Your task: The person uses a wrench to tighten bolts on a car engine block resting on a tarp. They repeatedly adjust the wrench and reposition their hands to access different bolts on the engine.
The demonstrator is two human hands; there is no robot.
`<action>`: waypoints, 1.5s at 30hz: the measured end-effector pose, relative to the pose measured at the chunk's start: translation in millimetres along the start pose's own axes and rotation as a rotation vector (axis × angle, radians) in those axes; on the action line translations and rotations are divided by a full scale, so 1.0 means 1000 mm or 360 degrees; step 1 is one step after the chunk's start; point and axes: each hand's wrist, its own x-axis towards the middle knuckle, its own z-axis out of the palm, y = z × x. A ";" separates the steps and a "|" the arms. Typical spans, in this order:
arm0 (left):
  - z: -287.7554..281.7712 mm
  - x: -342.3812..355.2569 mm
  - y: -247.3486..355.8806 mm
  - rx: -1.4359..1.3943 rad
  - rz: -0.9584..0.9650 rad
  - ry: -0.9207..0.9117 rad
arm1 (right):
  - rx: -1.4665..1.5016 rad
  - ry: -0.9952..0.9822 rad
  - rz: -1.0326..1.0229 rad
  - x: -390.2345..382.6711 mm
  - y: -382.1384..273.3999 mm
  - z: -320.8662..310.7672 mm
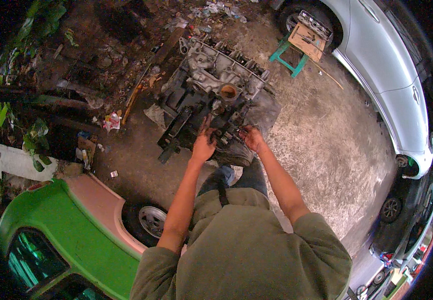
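Head view: the engine (pixel 204 67), directly ahead, appears partly stripped. Its top seems uncovered; dark fittings (pixel 180 121) remain on its near side. Work left cannot be determined. Left hand (pixel 204 143) and right hand (pixel 252 139) are at this near side, crowded by the fittings; whether either grips cannot be told. Beyond the engine, rightward: stool (pixel 299 44), silver car (pixel 384 70). Near-left of it: green car (pixel 79 212).

The engine (pixel 216 92) stands left of the stool (pixel 306 48) beside a car (pixel 384 60).
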 end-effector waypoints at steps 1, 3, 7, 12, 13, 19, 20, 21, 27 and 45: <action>0.000 0.000 0.000 -0.0080 -0.0053 -0.0007 | 0.0025 0.0103 0.0053 0.001 -0.001 -0.001; 0.000 0.000 0.001 -0.0124 -0.0088 -0.0018 | -0.0031 -0.0063 0.0125 0.003 -0.005 -0.004; -0.003 0.000 0.004 0.0036 -0.0036 -0.0025 | -0.0114 0.0078 0.0251 0.005 -0.012 -0.002; -0.004 -0.001 0.007 0.0070 -0.0030 -0.0020 | -0.0057 0.0146 0.0254 0.003 -0.010 0.007; -0.005 -0.001 0.007 0.0037 -0.0043 -0.0021 | -0.0035 0.0161 0.0260 0.003 -0.010 0.008; -0.003 0.000 0.005 0.0047 -0.0009 0.0000 | -0.0186 0.0131 0.0336 0.010 -0.011 0.003; -0.003 0.000 0.005 0.0062 -0.0037 -0.0016 | -0.0191 0.0074 0.0321 0.012 -0.010 0.001; -0.002 0.000 0.004 0.0061 -0.0013 -0.0002 | -0.0208 0.0093 0.0315 0.014 -0.010 -0.001; -0.002 0.000 0.003 0.0108 -0.0053 -0.0045 | -0.0154 0.0138 0.0298 0.021 -0.005 -0.011; 0.003 -0.001 0.001 0.0072 -0.0019 0.0032 | -0.2243 0.0195 -0.1762 -0.027 0.016 0.006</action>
